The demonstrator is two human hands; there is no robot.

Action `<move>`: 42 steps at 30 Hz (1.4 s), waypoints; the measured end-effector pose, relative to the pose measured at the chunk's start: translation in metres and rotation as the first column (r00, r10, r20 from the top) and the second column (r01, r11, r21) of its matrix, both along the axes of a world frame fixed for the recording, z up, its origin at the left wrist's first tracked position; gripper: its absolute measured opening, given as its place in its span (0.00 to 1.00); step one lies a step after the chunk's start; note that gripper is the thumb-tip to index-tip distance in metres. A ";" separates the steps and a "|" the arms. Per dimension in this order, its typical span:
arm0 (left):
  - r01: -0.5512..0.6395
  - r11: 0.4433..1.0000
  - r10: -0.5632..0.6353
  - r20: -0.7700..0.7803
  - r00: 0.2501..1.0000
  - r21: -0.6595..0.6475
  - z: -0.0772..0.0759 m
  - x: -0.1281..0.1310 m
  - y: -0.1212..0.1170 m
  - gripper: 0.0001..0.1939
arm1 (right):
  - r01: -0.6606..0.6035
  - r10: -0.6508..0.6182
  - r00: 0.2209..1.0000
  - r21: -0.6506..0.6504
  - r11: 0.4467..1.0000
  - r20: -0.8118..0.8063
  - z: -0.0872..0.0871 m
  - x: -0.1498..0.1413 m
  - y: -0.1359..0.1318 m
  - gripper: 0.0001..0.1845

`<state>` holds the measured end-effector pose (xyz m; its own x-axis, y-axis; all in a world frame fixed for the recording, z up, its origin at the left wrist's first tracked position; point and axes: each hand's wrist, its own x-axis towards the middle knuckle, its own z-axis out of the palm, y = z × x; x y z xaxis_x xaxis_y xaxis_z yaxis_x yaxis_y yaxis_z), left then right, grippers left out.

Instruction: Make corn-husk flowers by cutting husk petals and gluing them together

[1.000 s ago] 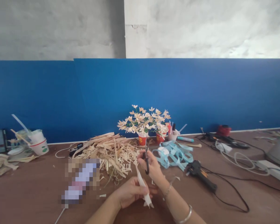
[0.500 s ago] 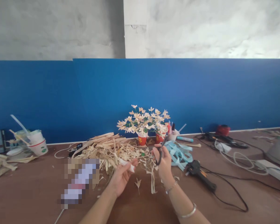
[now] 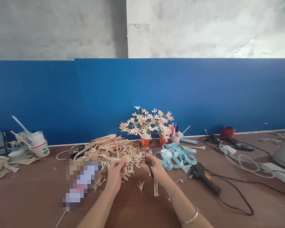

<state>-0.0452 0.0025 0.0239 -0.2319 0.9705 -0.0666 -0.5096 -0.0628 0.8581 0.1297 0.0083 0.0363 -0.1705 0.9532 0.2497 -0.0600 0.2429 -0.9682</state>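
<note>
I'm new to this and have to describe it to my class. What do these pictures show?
There is no machine here, only a person's two bare hands. Every picture comes from one camera worn on the person's head, looking forward and down.

The left hand pinches a pale strip; the right hand holds dark scissors.

On the brown table lie a heap of dried strips, tangled light-blue ribbon and a black glue gun. Pale flowers stand in red cups before a blue panel. One oblong item is pixelated, so I cannot name it.
</note>
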 end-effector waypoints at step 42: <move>0.023 0.968 0.050 -0.281 0.959 0.250 -0.012 -0.002 -0.001 0.14 | -0.037 0.107 0.955 -0.245 0.969 0.278 0.000 -0.001 -0.006 0.08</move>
<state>-0.0470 0.0018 0.0117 -0.2192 0.9441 0.2461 -0.2461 -0.2975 0.9224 0.1290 0.0025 0.0359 -0.2721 0.9611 -0.0486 0.2201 0.0130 -0.9754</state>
